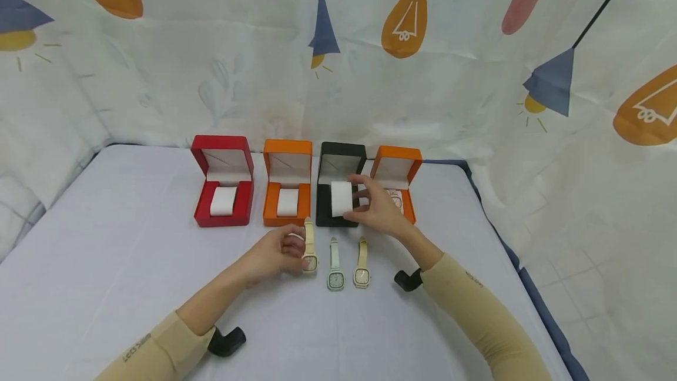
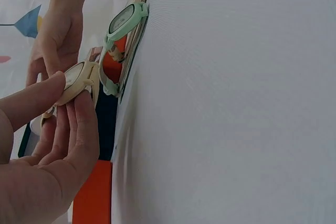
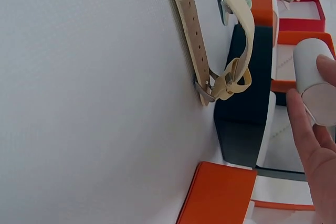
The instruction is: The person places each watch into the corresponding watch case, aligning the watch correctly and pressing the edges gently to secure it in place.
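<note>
My left hand (image 1: 272, 256) pinches a cream wristwatch (image 1: 309, 243) by its case between thumb and fingers, with the strap standing up. In the left wrist view the thumb lies over the watch dial (image 2: 73, 74). My right hand (image 1: 383, 209) holds a white watch cushion (image 1: 341, 199), a short cylinder, by its ends over the open black watch box (image 1: 324, 210). No watch is round this cushion in the right wrist view. On the cloth in front of the boxes lie a mint-green wristwatch (image 1: 335, 275) and a pale yellow wristwatch (image 1: 362, 272), side by side.
An open red watch box (image 1: 201, 213) and an open orange watch box (image 1: 270, 213) stand left of the black one, each with a white cushion. The right orange box (image 1: 411, 211) contains a pinkish watch (image 1: 395, 196). A patterned curtain (image 1: 349, 99) hangs behind the table.
</note>
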`<action>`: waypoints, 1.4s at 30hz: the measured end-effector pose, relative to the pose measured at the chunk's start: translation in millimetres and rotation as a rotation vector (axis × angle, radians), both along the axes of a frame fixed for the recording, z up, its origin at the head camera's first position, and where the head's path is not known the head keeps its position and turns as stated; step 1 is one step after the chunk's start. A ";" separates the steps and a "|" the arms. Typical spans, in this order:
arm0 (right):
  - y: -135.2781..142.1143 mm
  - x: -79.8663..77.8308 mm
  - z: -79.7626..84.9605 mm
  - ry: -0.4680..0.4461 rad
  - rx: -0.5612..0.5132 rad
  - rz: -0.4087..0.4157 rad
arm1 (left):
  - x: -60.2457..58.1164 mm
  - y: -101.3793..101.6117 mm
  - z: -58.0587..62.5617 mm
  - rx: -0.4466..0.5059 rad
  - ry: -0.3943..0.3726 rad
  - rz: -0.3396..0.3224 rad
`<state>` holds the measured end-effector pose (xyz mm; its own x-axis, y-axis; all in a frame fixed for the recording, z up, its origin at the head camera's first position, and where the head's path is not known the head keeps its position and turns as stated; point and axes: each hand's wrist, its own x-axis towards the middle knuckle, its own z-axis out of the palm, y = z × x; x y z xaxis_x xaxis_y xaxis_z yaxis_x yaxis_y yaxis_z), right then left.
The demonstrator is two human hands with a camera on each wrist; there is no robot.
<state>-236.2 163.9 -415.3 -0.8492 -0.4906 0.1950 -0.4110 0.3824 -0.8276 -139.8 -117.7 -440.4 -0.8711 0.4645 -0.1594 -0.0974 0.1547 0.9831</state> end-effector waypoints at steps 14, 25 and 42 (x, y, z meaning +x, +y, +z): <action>0.6 17.1 0.6 -0.103 0.005 0.044 | -7.4 5.5 7.2 0.086 -0.031 0.075; 0.9 23.5 -0.3 -0.134 0.058 0.118 | -9.8 4.3 7.7 0.108 0.002 0.093; 0.0 28.0 -1.8 -0.169 0.055 0.220 | -14.4 5.2 11.2 0.111 -0.002 0.094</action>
<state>-208.2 163.9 -417.1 -0.7394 -0.6727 0.0273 -0.3468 0.3458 -0.8719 -154.2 -112.5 -429.2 -0.9113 0.3961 -0.1128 -0.1078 0.0349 0.9936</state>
